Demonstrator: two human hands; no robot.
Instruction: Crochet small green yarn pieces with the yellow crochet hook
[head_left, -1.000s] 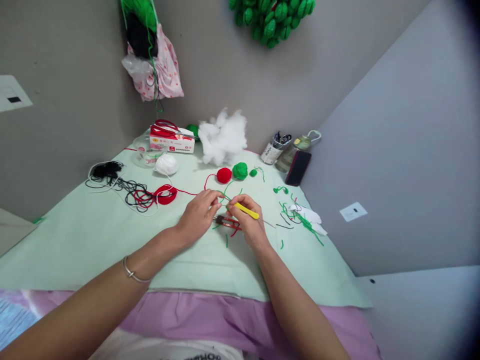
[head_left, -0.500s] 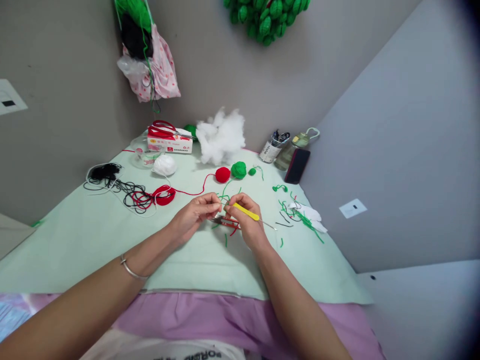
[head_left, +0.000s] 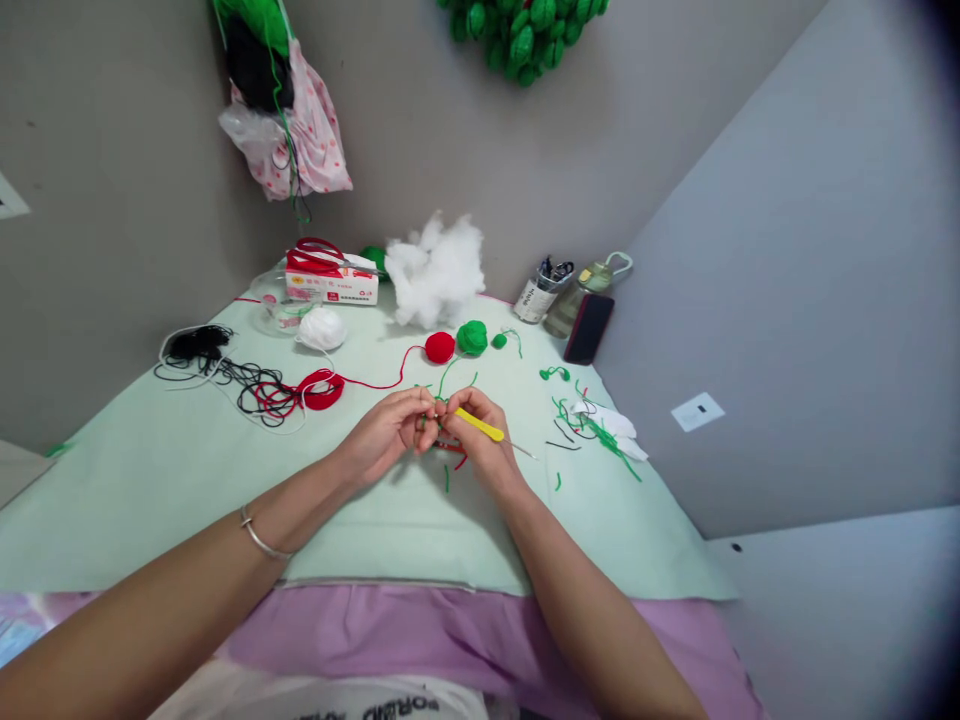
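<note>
Left hand: reaches in over the middle of the table; the hand (head_left: 394, 430) has thumb and fingertips drawn together on a thin green yarn strand (head_left: 444, 378), only bits of which show between the fingers.
Right hand: the hand (head_left: 484, 435) meets the left at the fingertips, its fingers closed around a slim crochet hook with a yellow handle (head_left: 478, 425), the bare metal end pointing toward the table's right edge.
Green yarn: runs from between the hands toward a round green yarn ball (head_left: 472, 338), farther from the near edge.
Under the hands: an orange-red object (head_left: 450, 446), mostly hidden, with short green and red yarn snippets beside it.
Table: covered in pale green cloth (head_left: 360, 545).
Far edge: fluffy white stuffing (head_left: 436, 270), with a small red yarn ball (head_left: 439, 347) nearer the hands, just beside the green one.
Far left corner: red-handled scissors (head_left: 319, 255) on a red-and-white cardboard box (head_left: 334, 285); a white yarn ball (head_left: 322, 328) lies in front.
Left edge: a loose black yarn tangle (head_left: 199, 343).
Far right corner: a dark upright phone (head_left: 589, 328) against a greenish bottle (head_left: 566, 308).
Right edge: green yarn scraps (head_left: 604, 435).
</note>
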